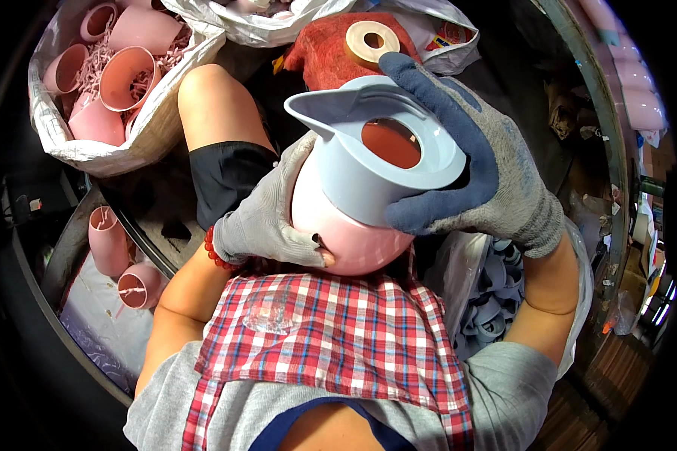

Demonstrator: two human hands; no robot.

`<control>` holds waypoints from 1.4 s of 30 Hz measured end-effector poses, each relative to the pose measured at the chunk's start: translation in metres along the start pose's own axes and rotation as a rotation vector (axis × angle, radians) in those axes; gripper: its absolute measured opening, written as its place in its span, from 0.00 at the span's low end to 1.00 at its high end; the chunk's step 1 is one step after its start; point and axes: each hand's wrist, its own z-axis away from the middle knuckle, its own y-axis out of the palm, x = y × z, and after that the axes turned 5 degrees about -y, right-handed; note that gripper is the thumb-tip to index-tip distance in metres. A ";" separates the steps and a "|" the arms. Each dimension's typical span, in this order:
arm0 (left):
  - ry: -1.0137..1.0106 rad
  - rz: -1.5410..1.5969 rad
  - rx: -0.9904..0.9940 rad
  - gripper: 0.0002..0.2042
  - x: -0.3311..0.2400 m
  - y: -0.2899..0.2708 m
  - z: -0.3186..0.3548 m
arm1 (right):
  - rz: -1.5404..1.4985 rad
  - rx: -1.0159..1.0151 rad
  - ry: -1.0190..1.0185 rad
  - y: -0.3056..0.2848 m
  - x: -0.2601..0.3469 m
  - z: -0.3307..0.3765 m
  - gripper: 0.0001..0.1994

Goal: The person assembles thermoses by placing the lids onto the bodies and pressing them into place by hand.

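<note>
A round pink pot body (361, 254) is held up in front of my chest. On its top sits a light blue plastic collar (350, 184) with a pouring lip toward the upper left; its round opening shows a reddish-brown inside. My left hand (267, 214), in a light grey glove with a fingertip bare, wraps round the left side of the pink body. Blue-coated fingers of my gloved right hand (478, 158) clasp the collar from the right, thumb and fingers spread about its rim. Whether the collar is fully seated on the body cannot be told.
At upper left, a white woven sack (147, 154) holds several pink vessels and shredded paper. A roll of tape (355, 46) rests on a red bundle (314, 56) ahead. Blue-grey plastic parts (493, 301) fill a bag by my right arm. Two pink vessels (110, 244) are at left.
</note>
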 end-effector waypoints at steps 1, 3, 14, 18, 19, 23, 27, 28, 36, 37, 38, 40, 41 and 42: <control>-0.023 0.005 0.010 0.64 0.000 0.000 0.000 | -0.017 0.000 0.007 0.002 0.000 0.000 0.55; -0.036 -0.002 0.023 0.64 0.002 0.000 0.001 | -0.023 0.005 0.018 0.004 0.001 0.001 0.56; 0.119 -0.058 0.096 0.66 -0.001 -0.001 -0.006 | -0.020 0.011 -0.005 -0.001 -0.002 0.002 0.55; 0.056 -0.015 0.100 0.65 0.000 0.001 -0.004 | 0.000 0.007 -0.093 0.001 -0.009 0.006 0.55; 0.089 -0.056 0.088 0.63 0.008 -0.001 -0.003 | -0.005 0.016 -0.060 0.002 -0.006 0.006 0.55; 0.107 -0.018 0.084 0.62 0.019 0.002 -0.005 | 0.051 0.046 -0.025 0.004 -0.004 0.004 0.55; 0.076 0.054 0.112 0.63 0.016 0.003 -0.007 | 0.019 0.035 0.003 0.006 -0.003 0.007 0.54; 0.060 0.091 0.123 0.63 0.017 0.003 -0.008 | 0.034 0.028 0.008 0.006 -0.002 0.007 0.54; 0.001 0.164 0.194 0.62 0.028 0.004 -0.005 | 0.071 0.001 -0.010 0.012 0.004 0.011 0.52; -0.011 0.194 0.208 0.62 0.028 0.003 -0.005 | 0.066 0.006 -0.009 0.012 0.003 0.011 0.52; -0.022 0.225 0.223 0.62 0.028 0.003 -0.007 | 0.061 0.011 -0.007 0.012 0.001 0.011 0.52; -0.013 0.258 0.233 0.62 0.030 0.003 -0.012 | 0.048 0.007 -0.019 0.016 -0.008 0.010 0.51; -0.010 0.257 0.208 0.62 0.029 0.004 -0.012 | 0.041 0.001 -0.026 0.017 -0.012 0.009 0.51; -0.007 0.257 0.184 0.62 0.028 0.004 -0.011 | 0.018 0.003 -0.005 0.016 -0.012 0.008 0.50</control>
